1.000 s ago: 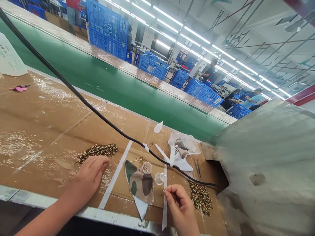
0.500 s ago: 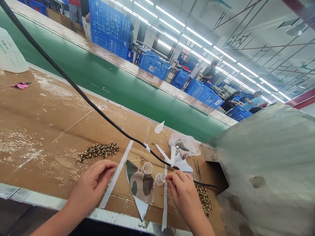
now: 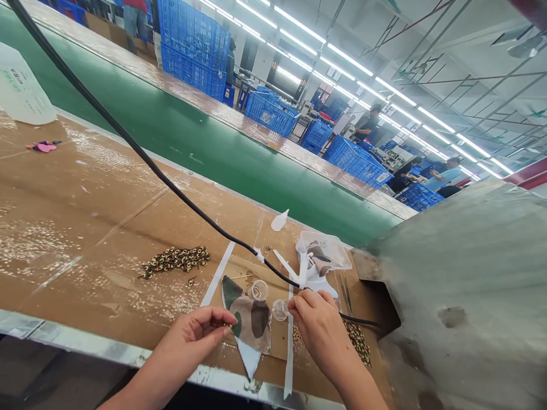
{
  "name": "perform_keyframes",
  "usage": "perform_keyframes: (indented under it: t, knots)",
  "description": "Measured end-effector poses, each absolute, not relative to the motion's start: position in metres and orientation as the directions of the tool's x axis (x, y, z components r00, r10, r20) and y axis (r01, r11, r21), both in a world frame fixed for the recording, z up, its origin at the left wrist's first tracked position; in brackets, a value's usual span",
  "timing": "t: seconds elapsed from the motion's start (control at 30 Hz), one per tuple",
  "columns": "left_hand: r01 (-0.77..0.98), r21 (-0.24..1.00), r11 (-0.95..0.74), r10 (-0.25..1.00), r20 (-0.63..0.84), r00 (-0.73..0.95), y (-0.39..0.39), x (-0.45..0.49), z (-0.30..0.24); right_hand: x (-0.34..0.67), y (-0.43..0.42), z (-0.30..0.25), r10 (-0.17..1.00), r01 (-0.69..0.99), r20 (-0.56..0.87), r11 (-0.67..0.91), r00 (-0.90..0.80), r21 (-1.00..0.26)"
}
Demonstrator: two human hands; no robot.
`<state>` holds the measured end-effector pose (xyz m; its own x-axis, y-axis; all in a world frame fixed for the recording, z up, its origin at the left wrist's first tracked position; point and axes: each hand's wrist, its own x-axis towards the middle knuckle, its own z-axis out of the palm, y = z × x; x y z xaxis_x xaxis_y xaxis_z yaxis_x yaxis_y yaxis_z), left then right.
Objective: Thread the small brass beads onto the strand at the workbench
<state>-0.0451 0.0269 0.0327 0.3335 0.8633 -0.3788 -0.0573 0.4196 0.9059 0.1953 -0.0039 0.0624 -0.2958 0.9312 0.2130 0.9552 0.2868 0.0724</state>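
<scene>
My left hand (image 3: 200, 335) is pinched shut at the left edge of a camouflage fabric piece (image 3: 250, 319), holding something too small to name. My right hand (image 3: 318, 327) is curled with its fingertips pinched at a small clear cup (image 3: 280, 309). A second clear cup (image 3: 257, 290) sits on the fabric's upper part. One pile of small patterned beads (image 3: 175, 259) lies to the left, another bead pile (image 3: 356, 339) lies partly hidden behind my right hand.
A black cable (image 3: 141, 154) runs diagonally across the cardboard-covered bench (image 3: 85, 216). A clear tray (image 3: 327, 250) and white plastic pieces (image 3: 310, 276) lie behind the cups. A green conveyor belt (image 3: 213, 159) runs beyond, then blue crates (image 3: 192, 45) and other people. A grey bulk (image 3: 470, 296) stands right.
My left hand moved right from near the left bead pile to the fabric's edge and pinched shut. My right hand moved up from the bench edge to the small clear cup.
</scene>
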Motion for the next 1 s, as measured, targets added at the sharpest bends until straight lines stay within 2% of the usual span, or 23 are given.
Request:
perform_keyframes:
  t: [0.07, 0.23, 0.4, 0.73, 0.83, 1.0]
  knots:
    - [-0.047, 0.900, 0.433, 0.856, -0.393, 0.336, 0.027, -0.045, 0.030, 0.196, -0.004, 0.062, 0.927, 0.950, 0.207, 0.302, -0.313, 0.083]
    - [-0.031, 0.934, 0.356, 0.881, -0.324, 0.344, 0.029, -0.044, 0.025, 0.197, -0.003, 0.061, 0.921, 0.942, 0.203, 0.319, -0.334, 0.101]
    - [-0.160, 0.891, 0.424, 0.869, -0.350, 0.349, 0.028, -0.043, 0.023, 0.197, -0.003, 0.060, 0.920, 0.938, 0.189, 0.323, -0.343, 0.128]
    - [-0.222, 0.789, 0.573, 0.787, -0.455, 0.416, 0.023, -0.035, 0.034, 0.195, -0.003, 0.063, 0.917, 0.936, 0.197, 0.327, -0.348, 0.133]
    - [-0.264, 0.746, 0.611, 0.758, -0.456, 0.467, 0.019, -0.032, 0.033, 0.193, -0.008, 0.069, 0.926, 0.955, 0.237, 0.294, -0.295, 0.039]
    - [-0.390, 0.590, 0.707, 0.694, -0.473, 0.543, 0.013, -0.027, 0.030, 0.183, -0.023, 0.072, 0.940, 0.927, 0.279, 0.269, -0.194, -0.260]
